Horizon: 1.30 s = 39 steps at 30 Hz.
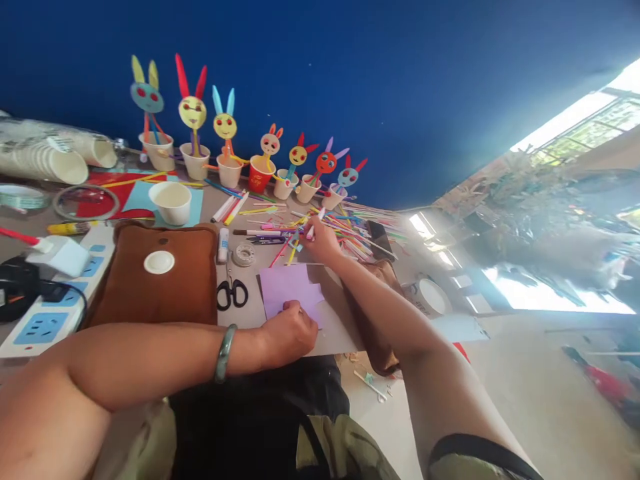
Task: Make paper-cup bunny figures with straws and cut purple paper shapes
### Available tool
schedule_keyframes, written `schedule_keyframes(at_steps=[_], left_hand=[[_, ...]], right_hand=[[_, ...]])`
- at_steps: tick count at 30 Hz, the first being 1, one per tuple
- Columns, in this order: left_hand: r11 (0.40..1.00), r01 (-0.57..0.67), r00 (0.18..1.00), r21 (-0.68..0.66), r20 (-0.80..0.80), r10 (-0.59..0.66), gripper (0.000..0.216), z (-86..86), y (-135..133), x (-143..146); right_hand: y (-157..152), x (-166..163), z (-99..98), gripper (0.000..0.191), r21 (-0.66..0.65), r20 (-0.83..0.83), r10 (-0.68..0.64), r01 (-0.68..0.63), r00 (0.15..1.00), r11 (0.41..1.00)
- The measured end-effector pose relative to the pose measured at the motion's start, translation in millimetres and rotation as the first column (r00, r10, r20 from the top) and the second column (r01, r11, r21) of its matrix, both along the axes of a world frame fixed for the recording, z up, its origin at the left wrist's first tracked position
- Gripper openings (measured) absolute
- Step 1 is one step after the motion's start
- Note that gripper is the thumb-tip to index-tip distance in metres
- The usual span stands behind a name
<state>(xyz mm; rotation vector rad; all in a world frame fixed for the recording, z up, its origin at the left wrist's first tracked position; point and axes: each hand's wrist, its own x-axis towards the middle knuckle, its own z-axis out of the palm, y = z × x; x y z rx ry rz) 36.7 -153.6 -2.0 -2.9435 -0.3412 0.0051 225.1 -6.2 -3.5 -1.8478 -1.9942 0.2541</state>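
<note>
My left hand rests closed at the near edge of a purple sheet of paper; what its curled fingers hold, if anything, is hidden. Stretched forward over a pile of colourful thin sticks, my right hand is closed around a slim white and pink marker. Black-handled scissors lie left of the paper. Beyond them are a roll of clear tape, a glue stick and several dark pens.
Paper cups with rabbit-faced figures line the blue wall. On the left are a brown pouch, a white cup, stacked cups and a power strip. A phone lies right of the sticks.
</note>
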Motion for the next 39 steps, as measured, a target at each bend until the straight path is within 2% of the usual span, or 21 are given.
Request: schedule_keyframes(at_steps=[3, 7, 11, 19, 24, 29, 35, 39], left_hand=[[1.000, 0.002, 1.000, -0.011, 0.003, -0.002, 0.022, 2.1, 2, 0], [1.000, 0.000, 0.999, -0.015, 0.041, 0.000, 0.020, -5.0, 4, 4], [0.999, 0.052, 0.996, -0.014, 0.075, -0.050, 0.022, -11.9, 6, 5], [0.997, 0.065, 0.991, 0.045, 0.110, -0.070, 0.023, -14.9, 8, 7], [0.994, 0.071, 0.990, 0.077, 0.114, -0.080, 0.023, -16.5, 10, 10], [0.988, 0.105, 0.993, 0.112, 0.034, -0.109, 0.025, -13.6, 10, 10], [0.965, 0.025, 0.999, 0.262, -0.026, -0.019, 0.040, -14.3, 0, 12], [0.941, -0.020, 0.999, 0.339, -0.038, 0.035, 0.038, -14.6, -2, 15]], right_hand=[[6, 1, 11.3, 0.020, 0.083, -0.070, -0.016, 0.022, 0.997, 0.996], [13, -4, 24.6, 0.019, 0.152, -0.148, -0.035, 0.058, 0.988, 0.987], [15, -14, 31.3, 0.016, 0.201, -0.180, 0.058, -0.021, 0.982, 0.979], [17, -51, 41.8, 0.019, 0.285, -0.055, 0.204, -0.180, 0.977, 0.942], [18, -89, 43.8, 0.018, 0.306, -0.029, 0.367, -0.341, 0.930, 0.889], [36, -140, 42.7, 0.019, 0.248, -0.006, 0.546, -0.528, 0.838, 0.812], [78, -216, 33.2, 0.048, 0.219, -0.043, 0.616, -0.594, 0.787, 0.774], [95, -251, 21.5, 0.047, 0.144, -0.069, 0.632, -0.619, 0.772, 0.772]])
